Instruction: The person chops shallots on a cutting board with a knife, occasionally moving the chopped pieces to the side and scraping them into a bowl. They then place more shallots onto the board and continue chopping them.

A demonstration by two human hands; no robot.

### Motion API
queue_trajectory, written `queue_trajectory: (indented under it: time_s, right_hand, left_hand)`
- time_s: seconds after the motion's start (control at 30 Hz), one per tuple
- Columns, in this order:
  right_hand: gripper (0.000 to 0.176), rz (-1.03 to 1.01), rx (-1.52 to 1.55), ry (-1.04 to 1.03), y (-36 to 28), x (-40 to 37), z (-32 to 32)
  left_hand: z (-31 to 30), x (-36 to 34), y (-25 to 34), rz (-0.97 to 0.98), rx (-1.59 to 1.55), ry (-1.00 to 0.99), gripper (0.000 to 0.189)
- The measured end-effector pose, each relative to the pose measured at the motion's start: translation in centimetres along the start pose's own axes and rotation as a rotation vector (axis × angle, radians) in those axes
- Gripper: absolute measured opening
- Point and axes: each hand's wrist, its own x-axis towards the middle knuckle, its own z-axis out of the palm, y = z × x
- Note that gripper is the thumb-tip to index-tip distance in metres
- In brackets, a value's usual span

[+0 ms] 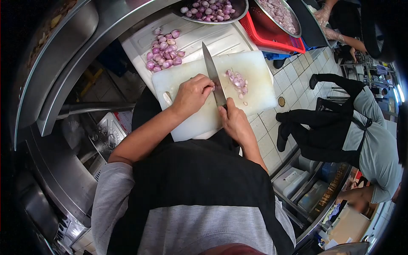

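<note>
A white cutting board (261,80) lies in front of me. My right hand (236,121) grips the handle of a kitchen knife (209,61), whose long blade points away from me. Close against the left side of the blade, my left hand (193,97) has its fingers curled and pinched on a small shallot, mostly hidden by the fingertips. Right of the blade sits a little pile of sliced shallots (237,82). Peeled whole shallots (165,51) are heaped beyond the board's far left edge, on a white tray or surface (138,42).
Beyond the board, a metal bowl (245,13) holds more purple shallots. A colander of pale cut shallots (278,15) rests over a red basket (255,36). A steel counter edge (76,63) curves along the left. Other people (374,140) stand at the right, and gloved hands (325,21) show top right.
</note>
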Motion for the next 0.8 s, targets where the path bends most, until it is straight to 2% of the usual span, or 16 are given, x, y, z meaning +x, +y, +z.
queue_trajectory:
  time_s: [0.17, 0.23, 0.33, 0.47, 0.6, 0.67, 0.8]
  right_hand:
    - [0.026, -0.004, 0.117, -0.013, 1.7, -0.1, -0.8]
    - [0.027, 0.024, 0.013, -0.029, 2.0, -0.7, -1.4]
    - [0.026, 0.022, -0.080, -0.023, 1.5, -1.7, -1.7]
    - [0.025, 0.015, -0.244, -0.048, -0.1, -2.4, -2.5]
    - [0.025, 0.004, -0.257, -0.091, -0.8, -2.3, -2.5]
    - [0.025, 0.019, -0.227, -0.012, -0.4, -1.8, -0.8]
    - [0.025, -0.028, -0.200, 0.017, -0.2, -1.1, -0.9]
  left_hand:
    - [0.4, -0.2, -0.2, 0.120, 0.046, 0.022, 0.012]
    - [0.4, -0.4, -0.2, 0.207, 0.120, -0.009, 0.014]
    - [0.4, -0.5, 0.0, 0.239, 0.170, 0.003, 0.015]
    - [0.2, -0.6, -0.2, 0.200, 0.151, -0.014, 0.014]
    - [0.1, -0.6, -0.3, 0.193, 0.150, -0.028, 0.014]
    - [0.1, -0.4, -0.3, 0.184, 0.153, -0.022, 0.013]
    - [0.0, -0.5, -0.2, 0.183, 0.139, -0.028, 0.013]
